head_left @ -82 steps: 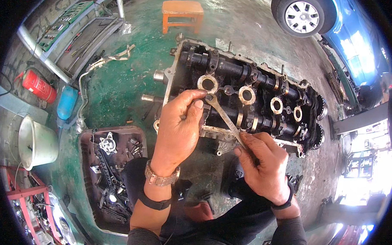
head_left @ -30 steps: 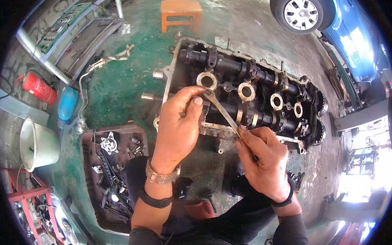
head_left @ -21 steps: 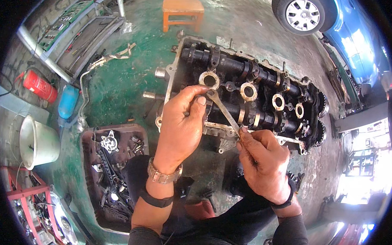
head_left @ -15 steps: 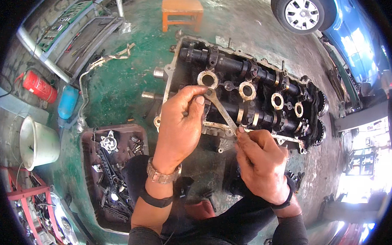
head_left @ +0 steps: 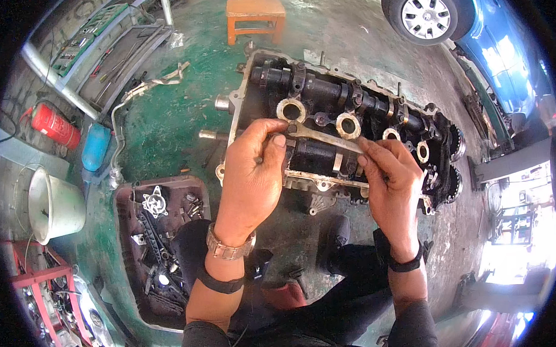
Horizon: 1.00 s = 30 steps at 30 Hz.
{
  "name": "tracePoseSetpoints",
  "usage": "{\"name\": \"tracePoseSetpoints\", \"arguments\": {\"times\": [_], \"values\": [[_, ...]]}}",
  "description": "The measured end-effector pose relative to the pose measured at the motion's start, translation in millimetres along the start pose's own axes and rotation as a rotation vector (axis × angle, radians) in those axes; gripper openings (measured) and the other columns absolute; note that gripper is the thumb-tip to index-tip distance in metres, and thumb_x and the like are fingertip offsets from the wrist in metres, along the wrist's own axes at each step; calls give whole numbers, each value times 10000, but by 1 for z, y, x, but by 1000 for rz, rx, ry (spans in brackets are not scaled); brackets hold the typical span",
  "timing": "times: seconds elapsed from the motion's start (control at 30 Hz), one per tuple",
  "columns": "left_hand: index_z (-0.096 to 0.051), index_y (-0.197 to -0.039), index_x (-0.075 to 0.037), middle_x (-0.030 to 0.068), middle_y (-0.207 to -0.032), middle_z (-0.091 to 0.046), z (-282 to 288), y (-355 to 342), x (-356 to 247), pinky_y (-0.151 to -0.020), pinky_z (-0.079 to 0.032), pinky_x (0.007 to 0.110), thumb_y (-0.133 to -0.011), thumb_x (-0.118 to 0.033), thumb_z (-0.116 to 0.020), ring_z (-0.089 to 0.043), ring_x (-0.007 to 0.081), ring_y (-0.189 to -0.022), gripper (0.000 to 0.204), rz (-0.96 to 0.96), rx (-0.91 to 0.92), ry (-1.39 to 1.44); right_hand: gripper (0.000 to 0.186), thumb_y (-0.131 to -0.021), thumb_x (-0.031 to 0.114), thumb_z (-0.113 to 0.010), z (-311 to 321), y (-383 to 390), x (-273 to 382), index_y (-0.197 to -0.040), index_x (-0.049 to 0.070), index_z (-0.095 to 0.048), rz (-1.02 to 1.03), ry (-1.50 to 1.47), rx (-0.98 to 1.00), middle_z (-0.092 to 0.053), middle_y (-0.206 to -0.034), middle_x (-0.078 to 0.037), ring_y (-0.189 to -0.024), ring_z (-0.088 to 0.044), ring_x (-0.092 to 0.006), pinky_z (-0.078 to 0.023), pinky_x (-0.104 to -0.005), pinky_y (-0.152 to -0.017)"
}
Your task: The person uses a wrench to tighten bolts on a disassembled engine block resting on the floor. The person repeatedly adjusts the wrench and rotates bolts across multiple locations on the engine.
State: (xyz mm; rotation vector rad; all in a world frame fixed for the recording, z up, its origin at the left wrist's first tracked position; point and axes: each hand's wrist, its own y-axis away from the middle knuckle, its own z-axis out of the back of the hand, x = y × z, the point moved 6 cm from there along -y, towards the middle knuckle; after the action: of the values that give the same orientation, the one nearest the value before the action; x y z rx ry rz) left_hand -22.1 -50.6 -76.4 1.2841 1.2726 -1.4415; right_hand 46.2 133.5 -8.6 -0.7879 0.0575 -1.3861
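A combination wrench (head_left: 327,137) lies across the cylinder head (head_left: 320,77), an engine part with two dark camshafts under bearing caps. Around the wrench's left end, by a bolt, my left hand (head_left: 252,174) is closed, thumb and forefinger at the wrench head. The fingers partly hide how that head sits on the bolt. My right hand (head_left: 396,184) pinches the wrench's other end between thumb and fingers. Pale round rims (head_left: 348,126) run in a row between the camshafts, and toothed sprockets (head_left: 455,185) stand at the right end.
Left of my legs is a brown plastic tray (head_left: 122,240) of loose engine parts. Farther left are a white bucket (head_left: 58,205), a blue cylinder (head_left: 96,148) and a red fire extinguisher (head_left: 56,126). An orange stool (head_left: 255,12) stands beyond; a blue car (head_left: 500,62) is at far right.
My right hand has swung the wrench's free end away from me and to the right, so the wrench now lies flatter across the cylinder head. My left hand stays at the wrench head.
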Motion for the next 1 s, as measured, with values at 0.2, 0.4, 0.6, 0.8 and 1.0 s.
{"name": "tracePoseSetpoints", "arguments": {"times": [0.2, 0.4, 0.6, 0.8, 1.0], "values": [[-595, -1114, -2, -47, -624, -473, 0, 2, 5, -464, -313, 206, -997, -170, -511, -402, 33, -523, 222, 40, -8, -7, 235, -742, -14, -685, -3, -13, -5, -974, 22, -691, 29, 25, -52, -636, -887, -134, -803, -604, -302, -496, -369, -702], [-583, -1225, -17, -46, -632, -483, -1, 3, 3, -464, -312, 202, -984, -215, -543, -410, 30, -528, 315, 49, 0, 118, 279, -776, -33, -668, -8, -21, -9, -1054, -6, -673, 6, 42, -95, -636, -1062, -139, -948, -621, -258, -492, -331, -827], [-594, -1219, -21, -49, -635, -489, -2, 1, 1, -472, -308, 201, -981, -178, -540, -410, 32, -528, 290, 68, 44, 99, 336, -781, -25, -697, -11, -21, -22, -1112, -34, -643, -82, 25, -126, -626, -1165, -149, -974, -656, -236, -517, -300, -816], [-593, -1099, 18, -21, -685, -500, -2, -1, -1, -523, -365, 228, -963, -73, -511, -423, 51, -580, 183, 103, 37, 137, 335, -777, -2, -724, -7, -35, -28, -1098, -50, -639, -138, 1, -41, -645, -1096, -141, -881, -681, -209, -538, -284, -745], [-597, -1109, -5, -42, -662, -504, -2, -3, 2, -493, -333, 210, -972, -112, -534, -428, 31, -557, 185, 18, 22, 122, 390, -814, 11, -710, -15, -65, -37, -1170, -84, -582, -150, -87, 142, -658, -990, -108, -856, -663, -154, -517, -261, -771]]}}
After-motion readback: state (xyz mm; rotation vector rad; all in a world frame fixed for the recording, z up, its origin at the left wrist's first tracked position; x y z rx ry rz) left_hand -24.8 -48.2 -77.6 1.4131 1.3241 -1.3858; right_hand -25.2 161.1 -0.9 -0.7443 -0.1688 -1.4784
